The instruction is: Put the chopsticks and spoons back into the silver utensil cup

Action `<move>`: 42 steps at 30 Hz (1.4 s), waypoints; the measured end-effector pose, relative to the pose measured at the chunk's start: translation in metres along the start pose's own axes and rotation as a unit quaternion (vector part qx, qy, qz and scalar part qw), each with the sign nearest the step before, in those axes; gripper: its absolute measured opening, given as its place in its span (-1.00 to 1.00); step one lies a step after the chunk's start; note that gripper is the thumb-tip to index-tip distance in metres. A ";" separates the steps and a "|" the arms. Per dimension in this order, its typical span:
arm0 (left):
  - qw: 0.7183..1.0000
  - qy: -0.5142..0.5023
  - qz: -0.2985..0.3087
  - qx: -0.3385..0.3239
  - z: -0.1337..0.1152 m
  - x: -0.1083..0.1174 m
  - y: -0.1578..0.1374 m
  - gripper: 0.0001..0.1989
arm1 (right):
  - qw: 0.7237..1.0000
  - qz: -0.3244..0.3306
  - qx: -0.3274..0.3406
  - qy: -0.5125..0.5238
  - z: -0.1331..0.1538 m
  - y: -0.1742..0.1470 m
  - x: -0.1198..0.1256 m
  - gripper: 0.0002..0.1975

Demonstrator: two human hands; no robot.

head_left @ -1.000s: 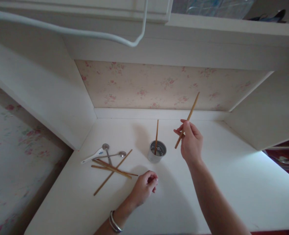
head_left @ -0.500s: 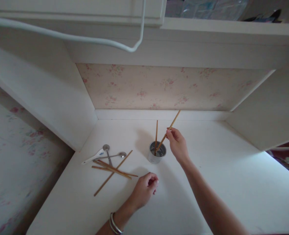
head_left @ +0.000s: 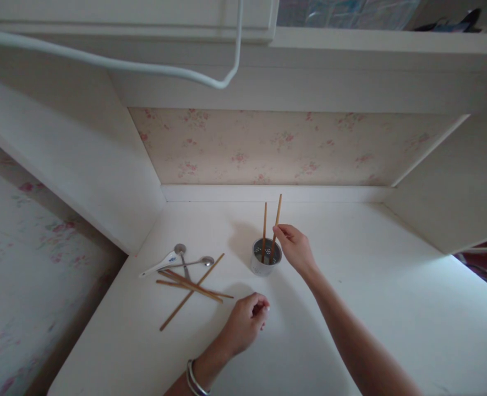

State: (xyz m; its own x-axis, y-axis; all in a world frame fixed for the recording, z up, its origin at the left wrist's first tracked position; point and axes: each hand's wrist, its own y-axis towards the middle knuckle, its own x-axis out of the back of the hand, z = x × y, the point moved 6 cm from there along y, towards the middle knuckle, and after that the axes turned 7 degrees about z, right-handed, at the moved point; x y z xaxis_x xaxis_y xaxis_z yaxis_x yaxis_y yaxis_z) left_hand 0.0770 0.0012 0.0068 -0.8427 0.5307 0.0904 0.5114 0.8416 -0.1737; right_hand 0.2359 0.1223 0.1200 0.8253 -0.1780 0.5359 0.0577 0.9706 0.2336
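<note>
A wooden chopstick [head_left: 278, 212] is pinched between the thumb and fingers of my right hand [head_left: 296, 247], its lower end inside a metal utensil holder [head_left: 263, 269] with small holes in its bottom. Another chopstick [head_left: 264, 225] leans upright in the same holder, just to the left. My left hand [head_left: 246, 324] rests curled closed in front of the holder, with nothing visible in it. Left of that hand, several loose chopsticks [head_left: 191, 286] lie crossed on the white table [head_left: 375, 308].
Behind the loose chopsticks lie a white ceramic spoon [head_left: 156, 265] and two metal spoons [head_left: 207, 261]. A white cable [head_left: 144, 66] hangs overhead in front of the cabinet. White side panels [head_left: 61, 143] and a flowered back wall [head_left: 239, 143] enclose the table.
My right hand has tipped its chopstick from a strong rightward slant to nearly upright in the holder. The left hand has stayed in about the same place.
</note>
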 end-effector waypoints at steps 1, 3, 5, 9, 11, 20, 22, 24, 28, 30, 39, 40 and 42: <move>1.000 0.001 0.000 0.000 0.000 0.000 0.000 -0.81 | 1.000 0.007 0.003 -0.007 -0.001 0.000 -0.003 -0.63; 1.000 0.011 0.001 0.000 0.000 0.000 -0.001 -0.81 | 0.999 0.024 0.010 -0.021 -0.002 -0.001 -0.009 -0.65; 0.999 0.035 0.000 -0.003 -0.003 0.000 -0.002 -0.81 | 0.998 0.042 0.016 -0.038 -0.003 -0.001 -0.013 -0.66; 0.995 0.095 -0.003 -0.014 -0.010 0.001 -0.004 -0.81 | 0.996 0.062 0.021 -0.063 -0.006 -0.001 -0.018 -0.68; 0.993 0.117 -0.005 -0.018 -0.012 0.001 -0.004 -0.82 | 0.995 0.069 0.023 -0.067 -0.008 -0.002 -0.020 -0.69; 0.987 0.161 -0.002 -0.028 -0.014 0.000 -0.006 -0.83 | 0.995 0.078 0.024 -0.061 -0.012 -0.002 -0.025 -0.71; 0.986 0.167 -0.002 -0.029 -0.014 0.000 -0.006 -0.83 | 0.995 0.080 0.021 -0.058 -0.012 -0.003 -0.025 -0.71; 0.985 0.171 -0.002 -0.030 -0.015 0.001 -0.006 -0.83 | 0.995 0.082 0.016 -0.045 -0.012 -0.004 -0.025 -0.71; 0.984 0.174 -0.003 -0.034 -0.015 0.001 -0.005 -0.82 | 0.997 0.077 -0.024 0.020 -0.017 -0.012 -0.022 -0.64; 0.984 0.174 -0.005 -0.036 -0.015 0.000 -0.006 -0.83 | 0.994 0.067 -0.048 0.065 -0.024 -0.020 -0.021 -0.59; 0.949 0.299 -0.092 -0.033 -0.043 0.047 -0.036 -0.80 | 0.967 -0.036 -0.124 0.218 -0.080 -0.075 -0.016 -0.57; 0.934 0.337 -0.112 -0.025 -0.045 0.060 -0.042 -0.79 | 0.966 -0.041 -0.132 0.220 -0.085 -0.081 -0.017 -0.57; 0.897 0.415 -0.152 -0.012 -0.047 0.089 -0.053 -0.78 | 0.964 -0.043 -0.150 0.215 -0.093 -0.093 -0.019 -0.57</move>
State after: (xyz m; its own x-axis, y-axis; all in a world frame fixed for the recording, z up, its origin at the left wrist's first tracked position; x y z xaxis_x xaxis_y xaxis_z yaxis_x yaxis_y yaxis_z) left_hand -0.0174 0.0088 0.0698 -0.5334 0.1591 0.8308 0.2906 0.9568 0.0034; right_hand 0.2667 0.0502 0.0125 0.9630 -0.2395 0.1239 0.2434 0.9698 -0.0172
